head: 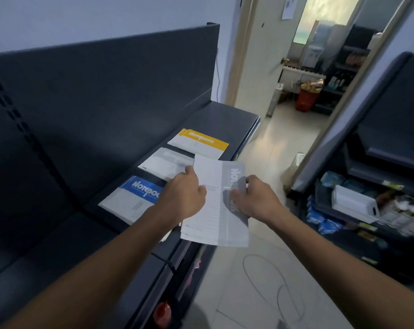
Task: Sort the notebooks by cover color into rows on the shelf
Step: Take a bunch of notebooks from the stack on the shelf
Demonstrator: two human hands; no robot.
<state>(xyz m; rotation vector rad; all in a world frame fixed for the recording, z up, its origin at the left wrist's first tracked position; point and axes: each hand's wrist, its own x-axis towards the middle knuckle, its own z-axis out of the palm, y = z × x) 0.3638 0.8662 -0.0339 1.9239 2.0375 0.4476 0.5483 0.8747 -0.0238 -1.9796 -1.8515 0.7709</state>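
On the dark shelf [215, 122] lie three notebooks in a line: a yellow one [198, 142] farthest away, a grey one [164, 163] in the middle and a blue one [132, 198] nearest. A small stack of grey-banded notebooks [219, 210] hangs over the shelf's front edge, held by both hands. My left hand [184, 193] grips its left edge, the thumb on top. My right hand [255, 198] pinches the grey band on its right side. The stack's lower covers are mostly hidden.
The shelf's tall dark back panel [106, 91] rises behind the notebooks. A second shelving unit [372, 186] with packaged goods stands to the right across a tiled aisle [260, 281]. An open doorway [308, 79] lies ahead. A red object [162, 313] sits on a lower shelf level.
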